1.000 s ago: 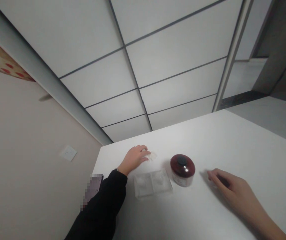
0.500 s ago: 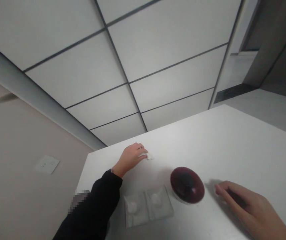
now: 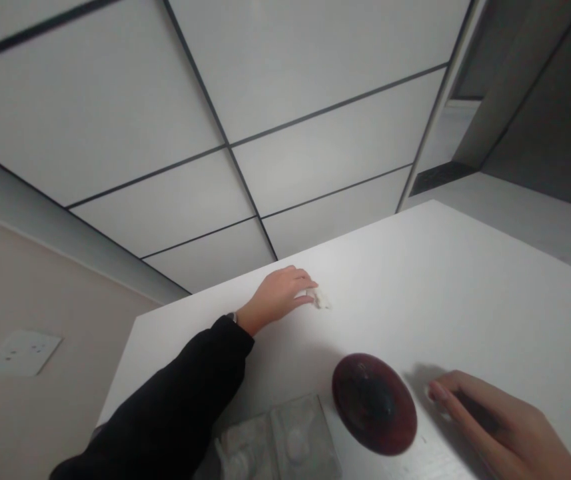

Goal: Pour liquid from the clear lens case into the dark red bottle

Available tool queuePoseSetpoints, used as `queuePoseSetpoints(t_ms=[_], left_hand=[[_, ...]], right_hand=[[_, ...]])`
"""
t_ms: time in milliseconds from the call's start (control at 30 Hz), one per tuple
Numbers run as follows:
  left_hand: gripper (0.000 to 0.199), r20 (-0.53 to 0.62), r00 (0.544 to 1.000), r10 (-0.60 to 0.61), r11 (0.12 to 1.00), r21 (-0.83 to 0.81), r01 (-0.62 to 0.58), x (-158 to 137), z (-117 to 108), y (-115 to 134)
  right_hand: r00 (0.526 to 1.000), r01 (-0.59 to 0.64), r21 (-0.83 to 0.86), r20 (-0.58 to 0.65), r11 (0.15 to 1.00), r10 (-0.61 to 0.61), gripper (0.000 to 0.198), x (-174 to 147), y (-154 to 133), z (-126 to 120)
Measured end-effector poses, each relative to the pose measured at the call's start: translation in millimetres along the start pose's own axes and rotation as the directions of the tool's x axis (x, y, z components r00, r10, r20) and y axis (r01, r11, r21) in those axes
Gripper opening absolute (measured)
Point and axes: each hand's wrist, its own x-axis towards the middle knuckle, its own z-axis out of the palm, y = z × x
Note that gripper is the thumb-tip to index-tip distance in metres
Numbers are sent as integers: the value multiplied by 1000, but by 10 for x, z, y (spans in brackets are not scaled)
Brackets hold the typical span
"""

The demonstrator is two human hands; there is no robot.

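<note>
With my left hand (image 3: 282, 293), thumb and fingers nearly together, I pinch a crumpled white scrap (image 3: 322, 299) at the table (image 3: 445, 287), eleven o'clock from the red-lidded jar (image 3: 375, 405). My right hand (image 3: 495, 417), at the jar's three o'clock, curls thumb to forefinger; whether it holds anything, I cannot tell. The clear two-part tray (image 3: 305, 433) sits between eight and nine.

No text, label, brand, number or sign can be read. The round dark red lid (image 3: 375, 405) shows blurred dark and pale marks that do not resolve into lettering, and the clear two-part box (image 3: 281, 443) shows hazy shapes. Small marks on the wall socket (image 3: 26, 353) are too soft to make out.
</note>
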Motion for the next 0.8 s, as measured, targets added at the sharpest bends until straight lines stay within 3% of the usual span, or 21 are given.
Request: queuePoseSetpoints(t_ms=[100,200,267,333,433,533,633,733,800], left_hand=[[38,-77,993,-92,995,-52,88,-252,-159,-53],[38,-156,955,-252,963,-141,231,-745,-400,79],[40,-172,915,-364,917,-240,320,-1141,-530,272],[44,-197,842,-502,830,-384,405,-1539,-564,536],[61,-246,711,-659,659,-645,387,-2034,-374,1009],[82,-214,722,-658,559,-781,279,-2279,-6,1438],[100,-174,693,-699,524,-785,332,-2273,285,1678],[91,-216,638,-739,533,-766,358,-2181,387,1718],[81,-246,626,-740,547,-761,348,-2143,396,1692]], right_hand=[[993,-8,63,118,998,0,50,11,3,-49],[995,-36,34,98,999,32,53,-1,41,-70],[997,-42,14,69,999,41,56,-14,68,-67],[997,-45,-5,70,999,45,59,-26,83,-59],[995,-53,-25,87,998,55,61,-38,83,-52],[996,-52,-26,70,998,54,61,-38,82,-52],[998,-57,-23,3,998,57,60,-37,78,-62],[987,-31,-4,-156,1000,30,57,-87,33,-97],[965,42,7,-258,999,-39,53,-161,-54,-129]])
